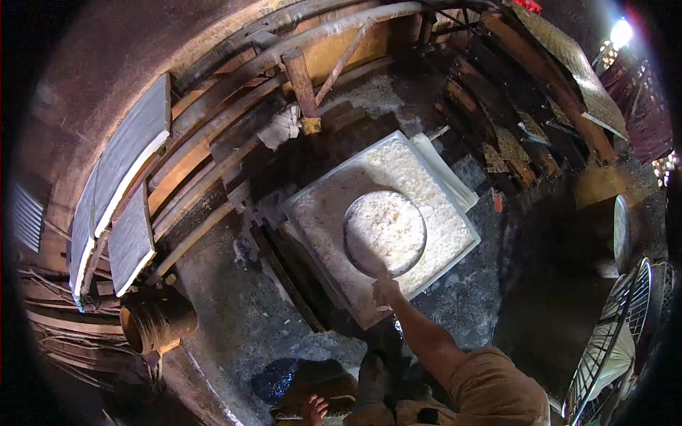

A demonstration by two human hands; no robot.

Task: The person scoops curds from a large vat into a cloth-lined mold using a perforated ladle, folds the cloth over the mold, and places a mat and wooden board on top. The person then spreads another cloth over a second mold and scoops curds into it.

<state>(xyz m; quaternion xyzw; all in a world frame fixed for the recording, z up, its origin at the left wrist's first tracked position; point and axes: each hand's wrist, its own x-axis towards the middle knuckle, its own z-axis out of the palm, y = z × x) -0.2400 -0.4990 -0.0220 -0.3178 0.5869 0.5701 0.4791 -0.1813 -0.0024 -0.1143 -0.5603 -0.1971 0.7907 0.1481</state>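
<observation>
Head view: pan [424, 241] of white crumbs [387, 224] sits within square tray [453, 258] of similar crumbs. Right hand [384, 292] curled at pan's near rim; whether gripping it, cannot tell. Left hand [314, 410] loosely spread, apart from both.

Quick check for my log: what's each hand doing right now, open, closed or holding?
Left hand: open, fingers slightly curled, nothing visible in it.
Right hand: closed, apparently holding the round pan at its near side.
</observation>
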